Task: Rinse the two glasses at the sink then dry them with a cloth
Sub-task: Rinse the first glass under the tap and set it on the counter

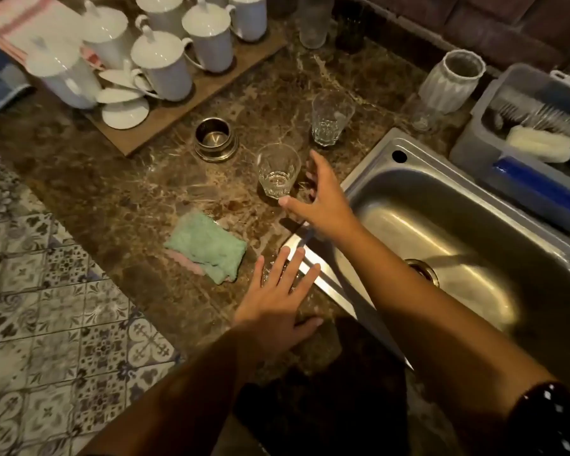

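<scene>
Two clear glasses stand upright on the brown marble counter (119, 192) left of the steel sink (441, 225): a short one (278, 169) and a taller one (330, 118) behind it. My right hand (320, 199) is spread open just right of the short glass, thumb near its base, not gripping it. Flat on the counter at the sink's near-left corner lies my left hand (277, 301), fingers straight. A folded green cloth (208, 248) lies to the left of that hand.
A wooden tray (178, 103) with several white lidded cups stands at the back left. A small steel cup (215, 139) sits near the short glass. A white ribbed jar (448, 80) and a grey tub (474, 139) with brushes stand beyond the sink. Patterned floor lies at left.
</scene>
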